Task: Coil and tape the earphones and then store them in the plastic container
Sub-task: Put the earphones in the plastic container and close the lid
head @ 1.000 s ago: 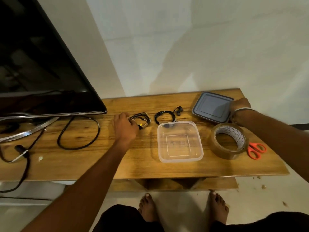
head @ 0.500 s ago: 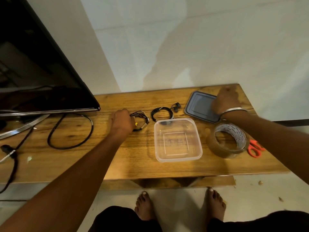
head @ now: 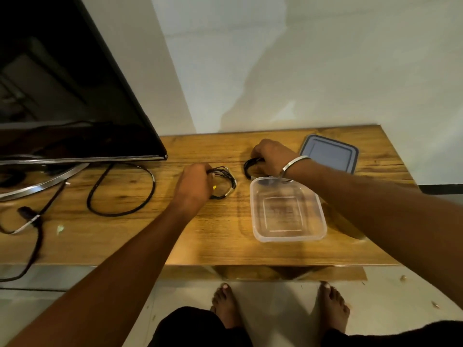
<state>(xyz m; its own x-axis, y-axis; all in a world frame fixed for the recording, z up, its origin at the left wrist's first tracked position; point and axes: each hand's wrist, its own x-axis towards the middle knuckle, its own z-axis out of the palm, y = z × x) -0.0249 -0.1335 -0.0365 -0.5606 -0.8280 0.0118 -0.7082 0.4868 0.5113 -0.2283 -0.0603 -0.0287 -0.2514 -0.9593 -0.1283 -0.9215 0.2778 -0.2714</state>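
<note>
We see the left hand [head: 194,185] grasping a taped black earphone coil [head: 223,181], the right hand [head: 271,156] grasping another black coil [head: 249,166], behind the clear plastic container [head: 288,209].

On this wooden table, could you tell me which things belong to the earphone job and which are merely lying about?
Job: taped coil in left hand; second earphone coil under right hand; plastic container; lid.
Lying about: TV; black cable loop.
</note>
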